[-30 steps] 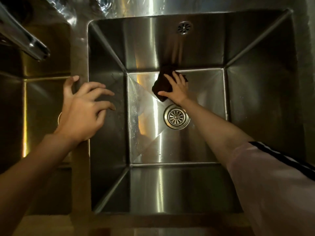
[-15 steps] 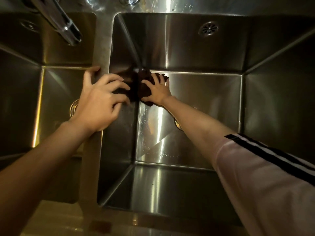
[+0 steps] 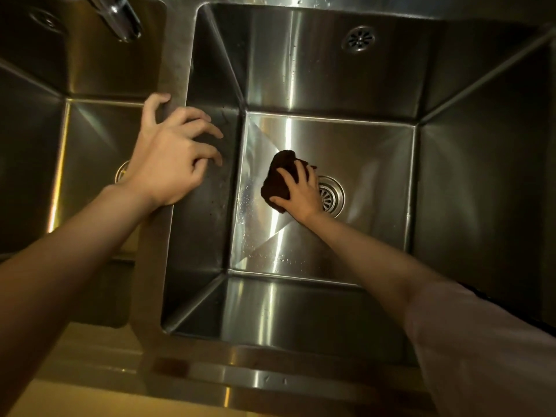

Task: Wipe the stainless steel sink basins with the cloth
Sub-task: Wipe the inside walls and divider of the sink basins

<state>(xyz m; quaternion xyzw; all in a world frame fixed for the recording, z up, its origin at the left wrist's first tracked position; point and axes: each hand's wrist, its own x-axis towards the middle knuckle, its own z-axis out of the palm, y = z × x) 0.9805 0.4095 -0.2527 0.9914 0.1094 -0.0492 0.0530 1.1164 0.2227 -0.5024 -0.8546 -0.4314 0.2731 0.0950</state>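
A dark, bunched cloth lies on the floor of the right sink basin, just left of the round drain strainer and touching its near rim. The right hand presses down on the cloth from above, fingers spread across the fabric and thumb laid along its lower edge, the palm covering part of the strainer's left side. The bare forearm behind it runs away from the drain toward the lower right, ending in a pale sleeve. Water droplets speckle the steel floor to the left of the drain, and bright streaks of reflected light cross the basin's bottom and back wall. High on that back wall, above and right of the drain, sits a small round overflow grille. Farther left of the drain, the left hand rests on the steel divider between the two basins, fingers loosely curled over its edge and holding nothing. Beyond the divider lies the left sink basin, with a chrome faucet spout hanging above its far corner.
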